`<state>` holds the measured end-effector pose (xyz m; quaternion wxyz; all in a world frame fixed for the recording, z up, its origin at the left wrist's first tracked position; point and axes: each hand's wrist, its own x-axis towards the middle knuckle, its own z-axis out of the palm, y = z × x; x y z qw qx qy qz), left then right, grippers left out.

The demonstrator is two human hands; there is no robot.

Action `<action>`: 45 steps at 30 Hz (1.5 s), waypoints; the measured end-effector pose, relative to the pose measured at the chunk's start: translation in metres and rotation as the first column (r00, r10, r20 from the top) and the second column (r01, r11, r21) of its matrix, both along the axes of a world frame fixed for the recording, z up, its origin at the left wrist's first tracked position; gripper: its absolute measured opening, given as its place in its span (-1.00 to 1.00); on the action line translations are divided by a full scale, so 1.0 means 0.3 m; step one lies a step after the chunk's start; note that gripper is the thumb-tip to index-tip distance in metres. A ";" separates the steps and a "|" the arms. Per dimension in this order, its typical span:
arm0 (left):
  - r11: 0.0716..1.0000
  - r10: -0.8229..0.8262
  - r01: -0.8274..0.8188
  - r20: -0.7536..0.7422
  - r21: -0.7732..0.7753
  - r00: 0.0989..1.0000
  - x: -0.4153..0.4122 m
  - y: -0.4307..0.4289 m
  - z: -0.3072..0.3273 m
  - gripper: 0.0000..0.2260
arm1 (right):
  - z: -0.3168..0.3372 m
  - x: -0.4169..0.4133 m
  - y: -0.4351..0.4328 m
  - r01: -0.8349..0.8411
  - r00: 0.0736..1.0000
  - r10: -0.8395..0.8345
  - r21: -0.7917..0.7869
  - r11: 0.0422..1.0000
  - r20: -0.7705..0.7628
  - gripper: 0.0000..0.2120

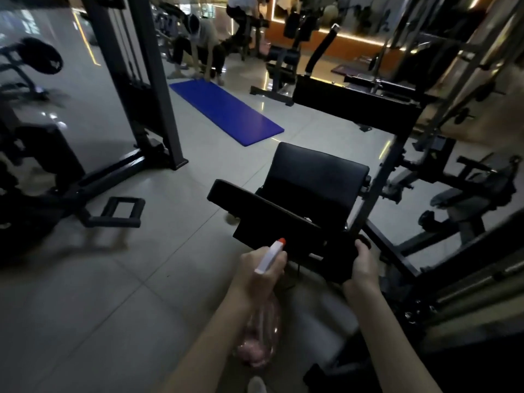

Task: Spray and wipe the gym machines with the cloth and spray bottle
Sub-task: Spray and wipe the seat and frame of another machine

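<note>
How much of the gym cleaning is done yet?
Nothing looks done for sure: the padded machine is dark, and I can make out no wet marks on it. Right now the left hand grips the spray bottle, its orange nozzle aimed at the pads, and the right hand holds the near pad's edge. Spraying and wiping are left, here and on the cable machine beyond. I can't spot the cloth.

Left hand [255, 269] and right hand [363, 269] are bare, and both forearms [392, 344] are uncovered down to the bottom edge. A white rounded shoe toe [256, 385] shows low centre. The pale grey patch [320, 321] between the arms may be clothing, too dim to tell.
</note>
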<state>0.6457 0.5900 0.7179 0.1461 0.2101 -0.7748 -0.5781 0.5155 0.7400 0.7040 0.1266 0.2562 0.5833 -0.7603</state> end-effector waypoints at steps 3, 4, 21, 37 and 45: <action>0.997 0.042 -0.041 0.011 -0.068 0.999 -0.002 -0.013 -0.007 -0.53 | 0.000 -0.045 -0.027 -0.082 0.996 0.083 0.024 0.996 -0.035 -0.62; 0.996 0.076 -0.076 0.019 -0.036 0.997 -0.002 -0.015 -0.004 -0.56 | 0.000 -0.053 -0.037 -0.102 0.993 0.104 0.027 0.994 -0.053 -0.62; 0.949 0.300 -0.309 0.115 0.066 0.947 -0.030 -0.178 0.013 -0.63 | 0.030 -0.033 -0.164 -0.112 0.891 0.296 0.466 0.877 -0.344 -0.62; 0.977 0.214 -0.211 0.131 -0.037 0.968 -0.027 -0.308 0.027 -0.69 | -0.018 0.047 -0.198 0.158 0.527 0.716 0.881 0.446 -0.458 -0.51; 0.975 0.222 -0.217 0.130 -0.051 0.966 -0.024 -0.315 0.011 -0.70 | -0.067 0.051 -0.295 0.397 0.433 0.859 0.913 0.089 -0.272 -0.56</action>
